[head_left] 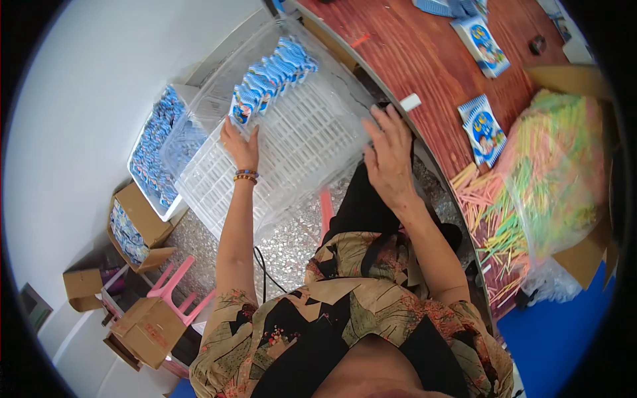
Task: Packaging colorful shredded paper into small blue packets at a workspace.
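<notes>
A row of small blue-and-white packets (269,78) lies overlapping in a clear plastic crate (308,136) with a slatted base. My left hand (240,147) is at the near end of this row, its thumb and fingers on either side of the last packet (243,109). Beaded bracelets circle that wrist. My right hand (390,156) is at the crate's right edge, fingers apart and nothing in them. Whether it touches the rim I cannot tell.
A white bin (161,211) full of similar packets stands at the left, with cardboard boxes (149,331) and a pink stool (174,282) nearer. On the reddish wooden table (424,73) at the right lie flat packets (483,129) and a large bag of coloured sticks (554,172).
</notes>
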`<state>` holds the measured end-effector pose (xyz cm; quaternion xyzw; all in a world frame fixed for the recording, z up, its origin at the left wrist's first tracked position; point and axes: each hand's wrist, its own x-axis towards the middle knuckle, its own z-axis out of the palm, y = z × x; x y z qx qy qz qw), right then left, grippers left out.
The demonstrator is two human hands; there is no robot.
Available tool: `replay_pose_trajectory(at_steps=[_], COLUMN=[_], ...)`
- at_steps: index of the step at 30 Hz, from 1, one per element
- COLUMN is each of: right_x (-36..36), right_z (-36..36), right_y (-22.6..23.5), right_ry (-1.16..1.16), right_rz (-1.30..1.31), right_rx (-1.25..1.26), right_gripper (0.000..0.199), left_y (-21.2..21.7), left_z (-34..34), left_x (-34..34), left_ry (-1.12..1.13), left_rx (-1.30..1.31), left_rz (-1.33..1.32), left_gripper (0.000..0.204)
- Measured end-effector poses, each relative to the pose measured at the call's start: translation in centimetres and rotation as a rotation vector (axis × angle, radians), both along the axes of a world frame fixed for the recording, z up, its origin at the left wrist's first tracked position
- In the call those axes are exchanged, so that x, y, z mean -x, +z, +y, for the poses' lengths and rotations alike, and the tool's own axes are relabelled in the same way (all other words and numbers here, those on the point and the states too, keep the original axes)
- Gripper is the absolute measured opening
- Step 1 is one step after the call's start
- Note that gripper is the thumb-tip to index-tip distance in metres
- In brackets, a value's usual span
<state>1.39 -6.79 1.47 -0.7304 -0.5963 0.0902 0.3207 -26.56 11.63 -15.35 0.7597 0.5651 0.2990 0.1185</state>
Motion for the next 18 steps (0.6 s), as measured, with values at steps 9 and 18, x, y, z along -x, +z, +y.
replay_pose_trajectory(at_steps=[9,18], right_x=[1.2,-0.8], right_z=[-9.6,-19.4], right_y=[0.6,4.4], right_ry=[-0.028,-0.259], right_rz=[0.244,0.364], right_rx=[-0.109,-0.186], right_gripper=[0.039,0.029], left_y=[8.3,20.5], left_z=[-3.9,-20.5], left_x=[-3.7,-25.1], left_ry=[-0.099,-0.783], left_rx=[-0.167,-0.055], left_rz=[-0.103,-0.242], left_gripper=[0.053,0.018])
